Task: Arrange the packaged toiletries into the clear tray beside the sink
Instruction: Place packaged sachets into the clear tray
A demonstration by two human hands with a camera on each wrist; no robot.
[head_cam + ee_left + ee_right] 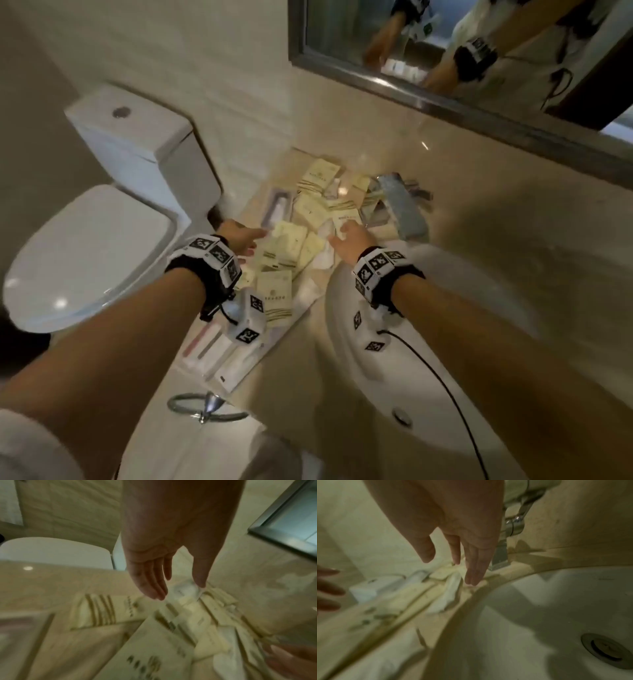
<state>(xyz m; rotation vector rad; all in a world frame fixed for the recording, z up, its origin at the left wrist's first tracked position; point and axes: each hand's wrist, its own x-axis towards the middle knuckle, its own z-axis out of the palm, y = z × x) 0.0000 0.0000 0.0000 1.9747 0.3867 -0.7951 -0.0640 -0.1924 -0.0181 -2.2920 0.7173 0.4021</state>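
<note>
A loose pile of pale yellow packets (308, 212) covers the counter left of the sink, with white sachets among them. Long toothbrush packs (212, 346) lie at the near end, on what looks like a clear tray (301, 315) whose outline is faint. My left hand (253, 240) hovers open over the pile's left side, fingers straight (178, 591), above a striped packet (102, 611). My right hand (342, 233) is open too, fingers reaching down (452, 569) to the packets (440, 573) by the basin's rim. Neither hand holds anything.
The white sink basin (428, 394) with its drain (606, 650) lies right of the pile, and a chrome faucet (513, 527) stands behind it. A toilet (102, 240) is to the left, a mirror (479, 68) above. A blue-grey box (404, 205) sits behind the pile.
</note>
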